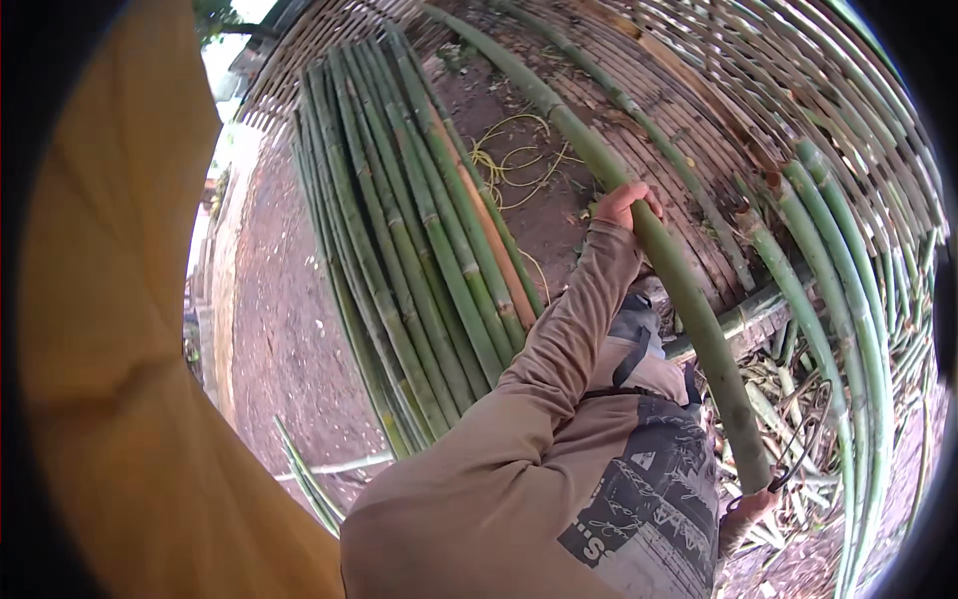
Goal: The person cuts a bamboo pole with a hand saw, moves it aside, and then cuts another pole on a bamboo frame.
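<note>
A long, thick green bamboo pole [696, 314] slants from the far side down to my right. My left hand [626, 204] is closed round its middle, thumb and fingers wrapped over it. At the pole's near, lower end my right hand [750, 507] is closed against the butt; its fingers are partly hidden. Beside that hand shows a thin, dark, curved thing [801, 446], perhaps a blade or wire; I cannot tell whether the hand holds it too. Left of my arm, a row of cut green bamboo poles [404, 225] lies side by side.
Yellow cord [519, 165] lies loosely coiled on the dirt beyond my left arm. A slatted bamboo platform [664, 130] and lattice fence [848, 75] stand at the far right. More poles [848, 299] lean there, above scattered bamboo scraps [773, 409]. Brown cloth [130, 299] blocks the left side.
</note>
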The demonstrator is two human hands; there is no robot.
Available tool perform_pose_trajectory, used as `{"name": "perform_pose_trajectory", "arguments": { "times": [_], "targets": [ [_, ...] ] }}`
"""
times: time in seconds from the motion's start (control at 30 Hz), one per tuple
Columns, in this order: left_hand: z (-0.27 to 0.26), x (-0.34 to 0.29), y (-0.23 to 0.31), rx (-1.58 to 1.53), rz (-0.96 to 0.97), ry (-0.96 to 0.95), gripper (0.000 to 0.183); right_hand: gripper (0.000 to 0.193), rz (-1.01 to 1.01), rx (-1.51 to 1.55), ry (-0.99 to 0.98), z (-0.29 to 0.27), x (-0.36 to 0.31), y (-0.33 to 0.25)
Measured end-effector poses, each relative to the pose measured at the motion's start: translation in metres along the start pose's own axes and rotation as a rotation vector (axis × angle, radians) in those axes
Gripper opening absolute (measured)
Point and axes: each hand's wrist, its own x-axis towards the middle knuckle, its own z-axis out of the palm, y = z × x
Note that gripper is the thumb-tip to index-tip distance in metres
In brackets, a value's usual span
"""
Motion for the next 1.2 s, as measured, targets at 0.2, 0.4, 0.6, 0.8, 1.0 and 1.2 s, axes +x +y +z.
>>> {"name": "perform_pose_trajectory", "arguments": {
  "times": [0.2,0.4,0.6,0.8,1.0,1.2],
  "targets": [
    [0.0,-0.055,0.03,-0.018,0.158,0.075,0.02,0.062,-0.154,-0.547,-0.053,-0.003,0.041,0.01],
    [0.003,-0.077,0.086,0.041,0.292,0.172,0.015,0.057,-0.788,-1.239,-0.134,-0.008,0.09,0.102],
    [-0.06,-0.07,0.197,0.151,0.272,0.155,0.014,0.04,-0.719,-0.976,-0.108,0.005,0.089,0.137],
    [-0.221,-0.091,0.284,0.297,0.085,0.196,0.016,0.056,-0.53,-0.711,-0.093,0.023,0.104,0.137],
    [-0.346,-0.222,0.35,1.0,-0.201,0.66,0.025,0.073,-0.322,-0.581,-0.297,0.057,0.098,0.115],
    [-0.377,-0.286,0.148,2.025,-0.547,1.559,0.073,0.066,0.108,-0.261,-0.296,0.051,0.09,0.073]
  ]
}}
